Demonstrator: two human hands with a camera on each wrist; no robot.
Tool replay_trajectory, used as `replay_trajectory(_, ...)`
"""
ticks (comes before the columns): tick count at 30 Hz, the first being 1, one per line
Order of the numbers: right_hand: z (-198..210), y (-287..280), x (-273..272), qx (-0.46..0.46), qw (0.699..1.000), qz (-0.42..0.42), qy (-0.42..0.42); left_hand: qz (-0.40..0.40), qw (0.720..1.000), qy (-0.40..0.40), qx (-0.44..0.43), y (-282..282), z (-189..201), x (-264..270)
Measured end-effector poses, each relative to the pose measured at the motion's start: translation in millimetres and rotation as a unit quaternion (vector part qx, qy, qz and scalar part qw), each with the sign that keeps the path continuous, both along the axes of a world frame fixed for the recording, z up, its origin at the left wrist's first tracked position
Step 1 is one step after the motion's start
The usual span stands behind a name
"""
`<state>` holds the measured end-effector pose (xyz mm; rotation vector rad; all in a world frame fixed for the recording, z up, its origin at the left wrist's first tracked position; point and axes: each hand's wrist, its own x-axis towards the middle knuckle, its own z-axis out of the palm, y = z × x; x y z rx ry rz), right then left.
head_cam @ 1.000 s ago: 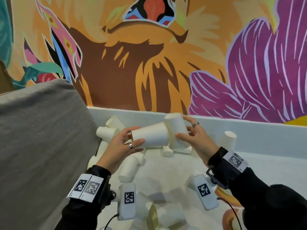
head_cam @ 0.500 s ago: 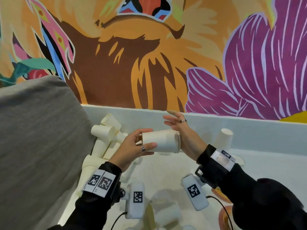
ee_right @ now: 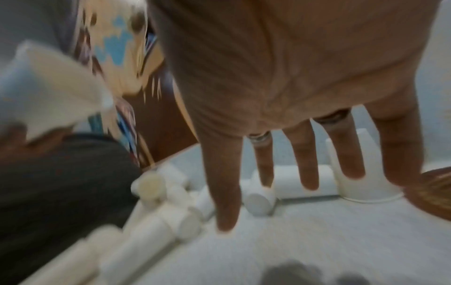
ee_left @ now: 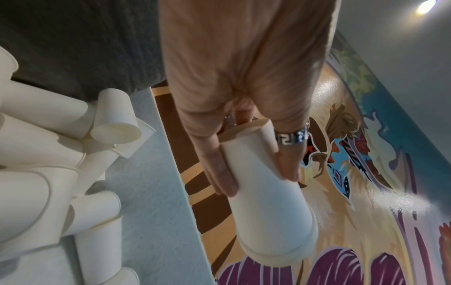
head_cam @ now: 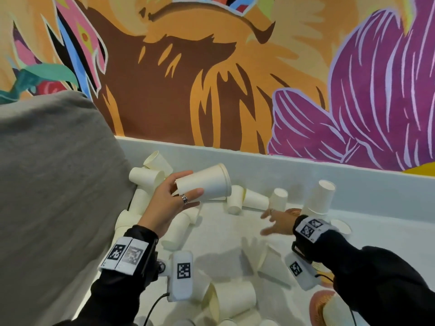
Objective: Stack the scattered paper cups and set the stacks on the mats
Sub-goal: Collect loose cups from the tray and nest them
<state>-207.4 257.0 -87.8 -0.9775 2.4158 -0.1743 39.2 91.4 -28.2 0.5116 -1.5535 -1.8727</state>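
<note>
Two cups' worth of nested white paper cup stack sits in the left hand, going by the doubled rim you can see in the left wrist view, though I can't swear it isn't more than two. Thumb and fingers wrap round the closed bottom end, the stack lies roughly sideways in the air with its mouth pointing right, up over the pale tabletop. So I'd say we're mid-collection: one small stack started, next cup being fetched. The right hand is empty, fingers spread and straight, reaching low toward the loose white paper cups lying on their sides at the far middle of the table; it's blurry, and it doesn't look like it's touching any of them. Further right there's an upside-down stack of white cups standing by a round woven orange mat, and whether it's on the mat or just beside it I can't tell. Plenty more cups are heaped on the left against the grey cushion. Next move probably needs a light pinch on one fallen cup, turn it to line up with the held mouth, then slide it in without squashing the paper.
</note>
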Motion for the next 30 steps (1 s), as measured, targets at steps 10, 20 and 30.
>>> replay_trajectory(10, -48, -3, 15, 0.260, 0.953, 0.154, -0.006, 0.005, 1.000, -0.004, 0.001, -8, -3, 5)
replay_trajectory(20, 78, -13, 14, -0.376, 0.926, -0.019, -0.015, 0.016, 1.000, 0.004, -0.006, -9, 4, 7)
replay_trajectory(30, 112, -26, 83, -0.563, 0.756, -0.075, -0.325, -0.004, 1.000, 0.011, -0.012, 5, 8, 6)
